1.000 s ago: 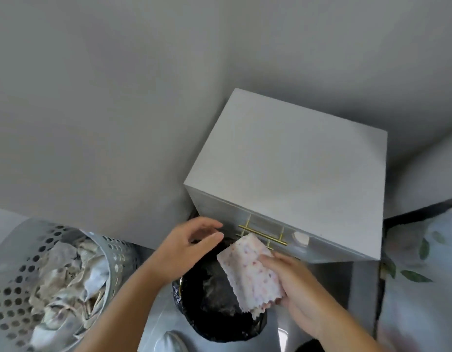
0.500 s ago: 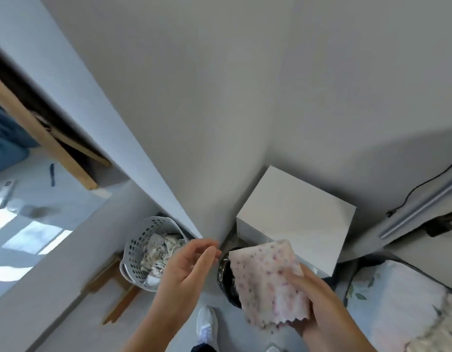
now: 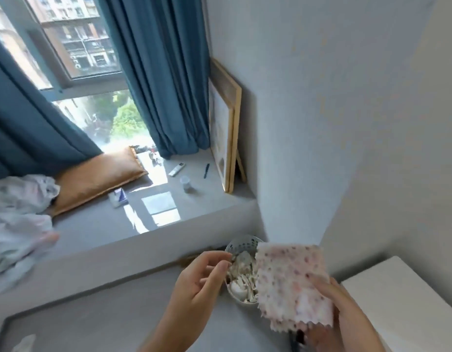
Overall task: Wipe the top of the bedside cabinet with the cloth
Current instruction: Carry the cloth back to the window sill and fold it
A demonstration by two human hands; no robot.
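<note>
My right hand [image 3: 344,316] holds a pink speckled cloth [image 3: 291,283] with zigzag edges, upright in front of me at the lower right. My left hand [image 3: 197,283] hovers just left of the cloth, fingers loosely curled and apart, holding nothing. The white bedside cabinet [image 3: 402,301] shows only as a corner of its top at the far lower right, beside my right hand. The cloth is in the air and does not touch the cabinet.
A perforated grey laundry basket [image 3: 241,246] with pale fabric stands behind the hands. A grey window ledge [image 3: 194,209] carries an orange cushion [image 3: 98,176], a remote, a small cup and a leaning wooden frame [image 3: 227,138]. Blue curtains hang at the window. Bedding lies at the left.
The view has swung up and left from the cabinet to the window and ledge. The cabinet slid to the lower right edge. Both hands keep the same pose with the cloth.
</note>
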